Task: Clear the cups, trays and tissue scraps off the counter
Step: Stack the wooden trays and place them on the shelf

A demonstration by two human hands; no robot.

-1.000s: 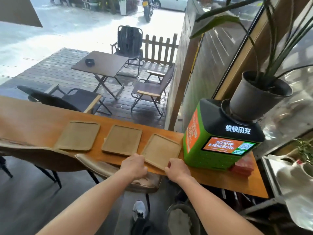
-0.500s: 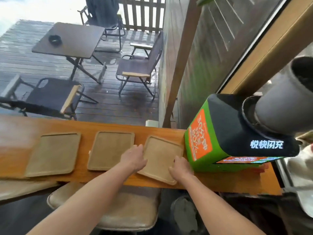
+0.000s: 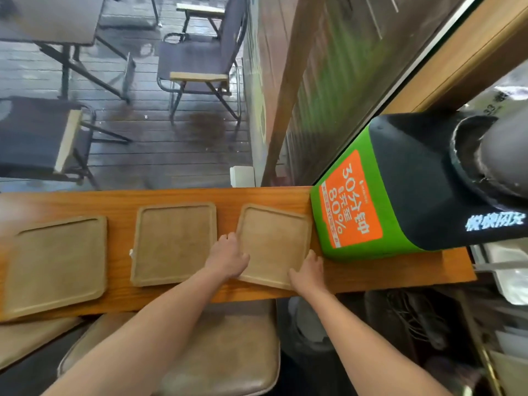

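Gripping the right-hand tan rectangular tray [image 3: 274,244], both bare hands sit at its near end in the head view. The left hand [image 3: 227,258] curls its fingers against the left rim, at 9 o'clock of the tray. The right hand [image 3: 308,270] bends its fingers round the near right corner, at about 4 o'clock. This tray lies flat on the long orange-brown wooden counter [image 3: 371,275], its long axis running near to far and skewed — the far end points toward 1 o'clock.

At 3 o'clock, just beside it, stands a green-and-black box-shaped charging station [image 3: 400,195]. Its orange side label [image 3: 353,201] reads "30分钟" and "80%"; the white characters on the black face are cut off and blurred. A dark grey round pot [image 3: 500,161] rests on its top.

At 9 o'clock lie a middle tan tray [image 3: 174,244], squarer to the counter edge, and a left tan tray [image 3: 57,264]. A small white scrap [image 3: 131,252] touches the middle one's left rim. Below the counter — at 6 o'clock — is a tan padded stool seat [image 3: 223,352].
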